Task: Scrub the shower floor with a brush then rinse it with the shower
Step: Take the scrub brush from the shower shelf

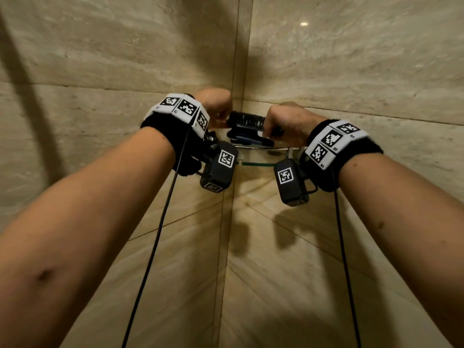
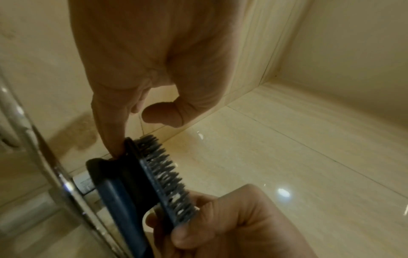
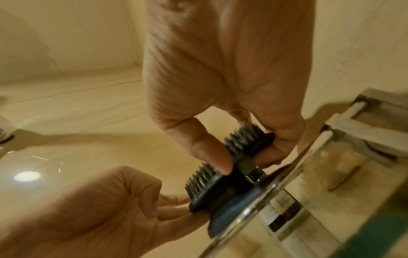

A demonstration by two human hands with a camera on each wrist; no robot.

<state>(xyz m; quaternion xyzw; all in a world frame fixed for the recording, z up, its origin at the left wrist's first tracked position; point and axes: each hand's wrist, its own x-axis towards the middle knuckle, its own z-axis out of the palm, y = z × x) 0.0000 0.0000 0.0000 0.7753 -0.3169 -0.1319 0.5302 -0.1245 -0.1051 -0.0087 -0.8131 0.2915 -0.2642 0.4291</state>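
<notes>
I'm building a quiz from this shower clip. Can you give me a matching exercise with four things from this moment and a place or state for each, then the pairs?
Things:
1. brush
2. left hand
3. right hand
4. corner shelf

Places or states:
A. fixed where the two tiled walls meet
B. grips one end of the brush, fingers across the bristles
C. held over the shelf, bristles away from it
D. fingertip touches the other end of the brush

Pairs: 1-C, 2-D, 3-B, 4-A

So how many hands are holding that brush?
2. The left hand pinches one end of the brush, and the right hand grips the other end. Both are up by the corner shelf.
</notes>
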